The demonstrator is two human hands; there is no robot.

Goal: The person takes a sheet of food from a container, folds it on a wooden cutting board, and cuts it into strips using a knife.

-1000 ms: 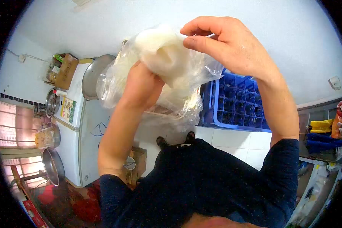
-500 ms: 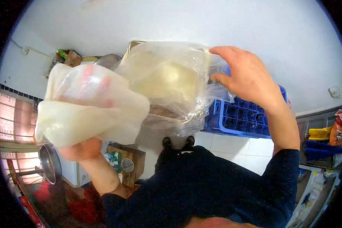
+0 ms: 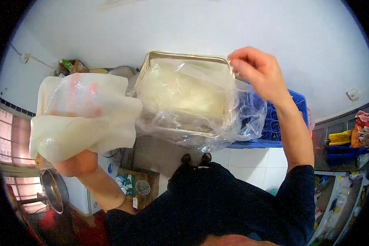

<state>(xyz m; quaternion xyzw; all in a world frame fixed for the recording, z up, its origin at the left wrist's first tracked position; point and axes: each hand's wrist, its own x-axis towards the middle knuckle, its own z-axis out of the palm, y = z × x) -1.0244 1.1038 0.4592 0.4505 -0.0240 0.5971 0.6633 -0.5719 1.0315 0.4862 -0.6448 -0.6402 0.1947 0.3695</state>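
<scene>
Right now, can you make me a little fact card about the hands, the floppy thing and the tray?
Left hand: under a floppy pale sheet, fingers showing through
Right hand: at the tray's corner; can't tell if it's touching
Tray: clear plastic over it and hanging out, something pale inside
Near tray: blue crate

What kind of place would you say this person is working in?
Probably a small kitchen or food-preparation room: there are a metal pan at the left, a plastic-lined tray of pale, translucent sheets, and a blue divided crate beside it.
</scene>
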